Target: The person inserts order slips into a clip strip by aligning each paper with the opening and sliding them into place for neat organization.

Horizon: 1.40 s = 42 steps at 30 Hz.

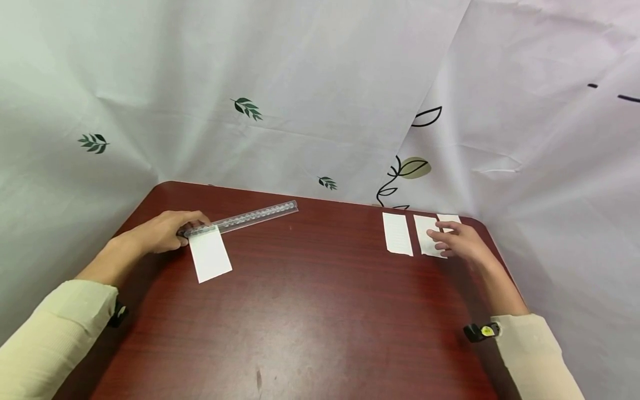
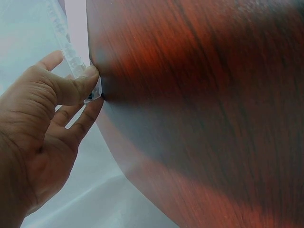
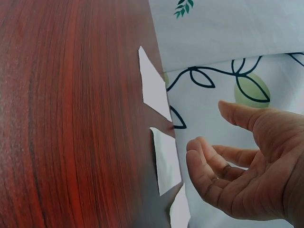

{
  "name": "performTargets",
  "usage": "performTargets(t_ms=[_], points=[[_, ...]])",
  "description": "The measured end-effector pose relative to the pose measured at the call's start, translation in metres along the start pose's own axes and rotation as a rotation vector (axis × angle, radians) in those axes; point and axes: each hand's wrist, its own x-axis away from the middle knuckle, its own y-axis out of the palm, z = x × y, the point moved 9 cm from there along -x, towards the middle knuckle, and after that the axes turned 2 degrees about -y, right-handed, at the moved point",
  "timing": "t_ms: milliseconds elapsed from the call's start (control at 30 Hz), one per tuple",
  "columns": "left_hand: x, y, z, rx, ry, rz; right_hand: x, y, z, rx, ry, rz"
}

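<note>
My left hand [image 1: 162, 230] pinches the near-left end of a clear plastic ruler [image 1: 257, 215] between thumb and fingers. The ruler slants up to the right across the table. A white piece of paper [image 1: 211, 256] lies with its top edge at the ruler, close to the fingers; whether the fingers also hold the paper is hidden. On the far right, my right hand [image 1: 462, 243] hovers with loosely bent fingers and nothing between them, as the right wrist view shows. Near it are three white paper pieces: one at left [image 1: 398, 234], a middle one [image 1: 425, 233] and a partly covered one [image 1: 448, 218].
The dark red wooden table [image 1: 300, 311] has rounded far corners. A whitish cloth [image 1: 300, 83] with leaf prints hangs behind and at the sides, close to the table's edges. Dark bands with small devices sit at both wrists.
</note>
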Motion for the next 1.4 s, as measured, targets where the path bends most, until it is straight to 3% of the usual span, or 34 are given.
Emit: performTargets(t_ms=[500, 1400], points=[[0.0, 0.0, 0.001, 0.007, -0.002, -0.009, 0.002, -0.007, 0.008, -0.06, 0.002, 0.016], [0.0, 0.0, 0.002, 0.006, 0.001, -0.007, -0.001, -0.023, 0.026, -0.068, 0.061, 0.044]])
